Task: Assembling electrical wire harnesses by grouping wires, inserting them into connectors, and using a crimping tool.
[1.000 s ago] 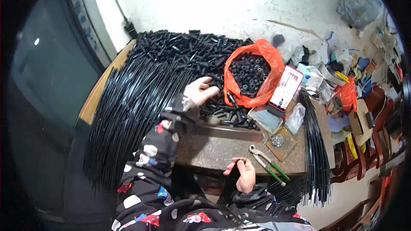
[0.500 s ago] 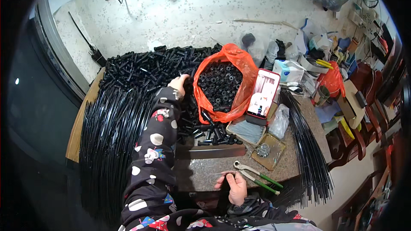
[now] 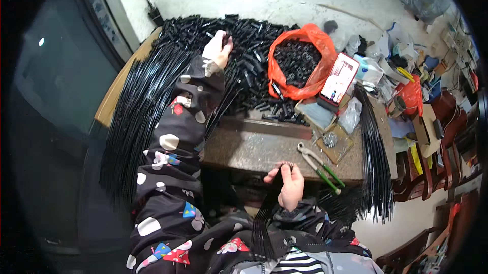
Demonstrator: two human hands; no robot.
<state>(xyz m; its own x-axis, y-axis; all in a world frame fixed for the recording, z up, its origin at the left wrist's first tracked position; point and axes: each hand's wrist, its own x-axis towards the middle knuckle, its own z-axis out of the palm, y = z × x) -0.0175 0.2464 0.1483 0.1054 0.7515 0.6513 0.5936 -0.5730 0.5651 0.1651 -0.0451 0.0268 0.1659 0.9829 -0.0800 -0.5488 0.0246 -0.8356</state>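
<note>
My left hand [image 3: 217, 50] reaches into the far heap of short black tubular plastic parts [image 3: 254, 60]. Its fingers are curled, and whatever lies between them is lost against the black parts. Near the table's front edge, my right hand [image 3: 291, 187] pinches a bunch of thin black rods [image 3: 263, 228], which hangs down towards my lap. A fine pale wire-like strand [image 3: 272, 162] shows by its fingertips. To the right of that hand lie pincers [image 3: 317, 165] with green handles. Long thin black rods [image 3: 152, 96] lie in a thick bundle to the left of my left arm.
An orange plastic bag [image 3: 277, 83] holds small black toothed pieces. Beside it a phone [image 3: 339, 78] stands propped up. In front are a tray of thin pale pins [image 3: 316, 114] and a metal bar [image 3: 264, 127]. More black rods [image 3: 373, 157] overhang the right edge.
My left hand has moved leftward and farther over the heap of black parts. My right hand keeps its pinch near the table edge; the bunch hanging below it now shows. The view has shifted.
</note>
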